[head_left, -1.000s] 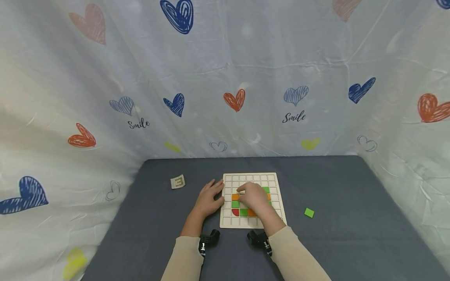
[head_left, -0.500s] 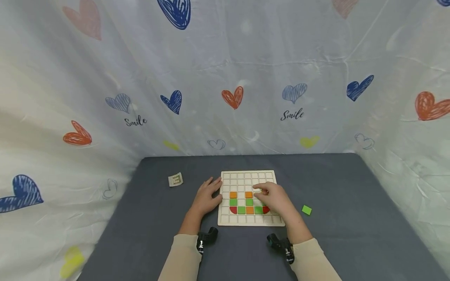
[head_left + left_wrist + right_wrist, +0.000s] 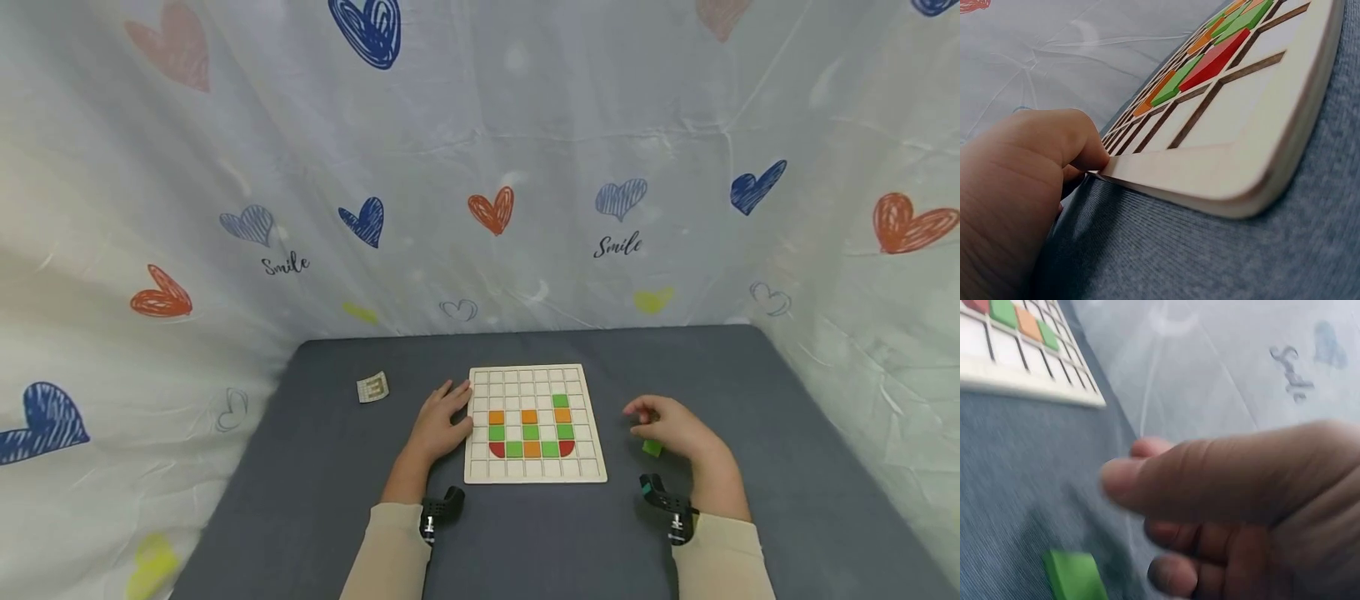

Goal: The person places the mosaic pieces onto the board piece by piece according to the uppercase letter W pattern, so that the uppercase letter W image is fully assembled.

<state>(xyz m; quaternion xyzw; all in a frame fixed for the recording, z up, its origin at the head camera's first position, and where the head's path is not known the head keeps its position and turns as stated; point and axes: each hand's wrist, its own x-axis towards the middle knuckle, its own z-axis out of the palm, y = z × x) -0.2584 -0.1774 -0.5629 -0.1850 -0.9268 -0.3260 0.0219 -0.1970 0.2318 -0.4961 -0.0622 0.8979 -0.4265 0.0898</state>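
A pale square grid board (image 3: pixel 536 478) lies on the table, with several green, orange and red tiles (image 3: pixel 531 432) set in its cells. My left hand (image 3: pixel 435 425) rests at the board's left side, fingers spread. In the left wrist view its thumb (image 3: pixel 1094 153) touches the board's edge. To the right of the board, my right hand (image 3: pixel 682 429) hovers over a loose green square tile (image 3: pixel 652 448), partly covering it in the head view. The right wrist view shows the thumb and fingers loosely bent, nothing between them, with the tile (image 3: pixel 1075 575) lying below.
A small printed paper piece (image 3: pixel 372 387) lies on the dark grey tablecloth (image 3: pixel 337 467), beyond the left hand. A white curtain (image 3: pixel 420 275) with printed hearts surrounds the table at the back and sides. Black wrist cameras (image 3: pixel 442 507) sit on both wrists.
My right hand has moved from over the board to the right, to the loose green tile, leaving the upper right green tile in view. The left hand has stayed at the board's edge.
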